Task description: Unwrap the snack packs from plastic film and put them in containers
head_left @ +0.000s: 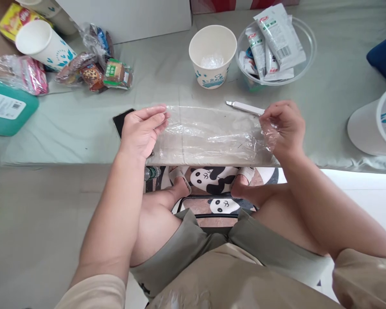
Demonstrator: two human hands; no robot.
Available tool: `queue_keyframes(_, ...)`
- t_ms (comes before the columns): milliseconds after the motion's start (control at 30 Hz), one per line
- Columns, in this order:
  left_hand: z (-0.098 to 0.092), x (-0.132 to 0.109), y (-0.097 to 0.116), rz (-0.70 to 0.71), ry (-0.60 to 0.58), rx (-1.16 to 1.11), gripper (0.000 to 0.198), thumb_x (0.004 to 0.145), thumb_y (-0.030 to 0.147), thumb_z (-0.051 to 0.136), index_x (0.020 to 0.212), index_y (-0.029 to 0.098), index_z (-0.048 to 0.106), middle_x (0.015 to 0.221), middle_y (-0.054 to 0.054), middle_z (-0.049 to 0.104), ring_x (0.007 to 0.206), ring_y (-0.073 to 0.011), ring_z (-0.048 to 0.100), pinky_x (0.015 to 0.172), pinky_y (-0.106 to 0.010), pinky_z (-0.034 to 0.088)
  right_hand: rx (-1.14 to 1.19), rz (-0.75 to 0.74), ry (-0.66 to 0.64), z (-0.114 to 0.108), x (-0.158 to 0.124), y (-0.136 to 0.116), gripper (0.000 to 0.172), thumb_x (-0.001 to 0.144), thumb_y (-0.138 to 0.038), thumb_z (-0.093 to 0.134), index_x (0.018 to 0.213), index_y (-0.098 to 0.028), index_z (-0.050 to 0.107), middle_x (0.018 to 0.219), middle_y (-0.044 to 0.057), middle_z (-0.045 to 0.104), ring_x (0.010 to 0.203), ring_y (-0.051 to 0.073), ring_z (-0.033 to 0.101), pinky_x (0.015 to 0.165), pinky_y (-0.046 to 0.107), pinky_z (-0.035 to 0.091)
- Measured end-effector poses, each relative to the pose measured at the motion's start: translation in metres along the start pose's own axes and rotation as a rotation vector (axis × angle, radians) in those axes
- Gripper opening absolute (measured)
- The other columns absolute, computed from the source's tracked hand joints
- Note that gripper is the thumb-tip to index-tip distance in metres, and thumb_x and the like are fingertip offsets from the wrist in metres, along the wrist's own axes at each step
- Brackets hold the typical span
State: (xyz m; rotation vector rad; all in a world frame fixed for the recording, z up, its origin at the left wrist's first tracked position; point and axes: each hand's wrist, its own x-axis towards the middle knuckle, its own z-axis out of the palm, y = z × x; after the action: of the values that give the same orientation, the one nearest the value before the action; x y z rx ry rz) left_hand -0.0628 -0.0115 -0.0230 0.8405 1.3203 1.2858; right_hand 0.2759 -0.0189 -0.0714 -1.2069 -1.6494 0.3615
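Observation:
A clear plastic bag (209, 135) lies stretched flat at the near edge of the table. My left hand (141, 131) pinches its left end, fingers pressed together on the film. At the bag's right end, my right hand (284, 126) is curled closed and grips the crinkled plastic. A dark phone (119, 121) lies partly under my left hand. A small white knife-like tool (244, 107) rests just beyond the bag, near my right hand.
A paper cup (212, 53) with clear film inside stands behind the bag. A clear bowl (307, 38) holds several sachets. Snack packets (93, 71), another cup (43, 45) and a teal container (6, 107) lie at left. An overturned cup (376, 124) sits at right.

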Motion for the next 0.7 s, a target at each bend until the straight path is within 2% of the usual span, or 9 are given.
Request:
queue_keyframes(67, 0.001, -0.002, 0.001, 0.005, -0.041, -0.012, 0.015, 0.066, 0.015, 0.085, 0.078, 0.023, 0.081, 0.103, -0.003, 0.081, 0.087, -0.016, 0.076, 0.076, -0.025, 0.063, 0.032, -0.011, 0.025, -0.001, 0.0, 0.001, 0.019, 0.086, -0.016, 0.069, 0.076, -0.032, 0.07, 0.091, 0.004, 0.063, 0.081, 0.021, 0.06, 0.066, 0.041, 0.049)
queue_keyframes(167, -0.001, -0.002, 0.0, -0.051, -0.079, 0.06, 0.019, 0.07, 0.014, 0.084, 0.086, 0.022, 0.081, 0.104, -0.004, 0.081, 0.089, -0.0186, 0.077, 0.077, -0.028, 0.064, 0.058, 0.0, 0.046, 0.001, 0.0, 0.002, 0.019, 0.085, -0.016, 0.071, 0.072, -0.03, 0.07, 0.092, 0.004, 0.062, 0.081, 0.02, 0.06, 0.068, 0.041, 0.049)
queue_keyframes(300, -0.003, 0.0, -0.003, -0.064, -0.027, 0.157, 0.022, 0.072, 0.01, 0.082, 0.091, 0.022, 0.079, 0.101, -0.005, 0.081, 0.087, -0.0181, 0.077, 0.074, -0.027, 0.062, 0.05, 0.068, 0.047, 0.004, -0.001, 0.003, 0.019, 0.081, -0.014, 0.071, 0.069, -0.028, 0.071, 0.094, 0.003, 0.061, 0.082, 0.019, 0.06, 0.069, 0.039, 0.049)
queue_keyframes(400, -0.001, 0.0, 0.001, -0.072, -0.009, 0.174, 0.028, 0.07, 0.008, 0.08, 0.094, 0.023, 0.078, 0.104, -0.003, 0.081, 0.085, -0.017, 0.076, 0.067, -0.024, 0.059, 0.019, 0.123, 0.011, 0.005, 0.0, 0.003, 0.018, 0.08, -0.013, 0.068, 0.069, -0.026, 0.071, 0.096, 0.003, 0.061, 0.086, 0.019, 0.061, 0.071, 0.038, 0.051)
queue_keyframes(500, 0.001, -0.003, 0.007, -0.142, -0.079, 0.158, 0.043, 0.072, 0.007, 0.078, 0.11, 0.027, 0.074, 0.102, -0.002, 0.08, 0.083, -0.018, 0.076, 0.066, -0.026, 0.058, 0.005, 0.131, -0.033, 0.004, 0.001, 0.003, 0.019, 0.078, -0.01, 0.066, 0.067, -0.025, 0.071, 0.097, 0.005, 0.061, 0.085, 0.019, 0.06, 0.07, 0.037, 0.049)
queue_keyframes(633, -0.002, -0.008, 0.011, -0.242, -0.238, 0.197, 0.08, 0.077, 0.012, 0.08, 0.147, 0.037, 0.051, 0.1, -0.002, 0.079, 0.085, -0.0229, 0.076, 0.073, -0.034, 0.058, -0.023, 0.142, -0.106, 0.004, 0.002, 0.004, 0.023, 0.08, -0.008, 0.064, 0.069, -0.026, 0.071, 0.101, 0.007, 0.062, 0.088, 0.019, 0.059, 0.071, 0.036, 0.05)
queue_keyframes(700, -0.004, -0.009, 0.01, -0.263, -0.274, 0.25, 0.097, 0.076, 0.014, 0.082, 0.157, 0.041, 0.036, 0.101, -0.003, 0.078, 0.091, -0.0258, 0.076, 0.073, -0.035, 0.057, -0.032, 0.115, -0.122, 0.004, 0.002, 0.006, 0.021, 0.08, -0.008, 0.062, 0.07, -0.024, 0.071, 0.101, 0.007, 0.062, 0.087, 0.019, 0.06, 0.072, 0.037, 0.052)
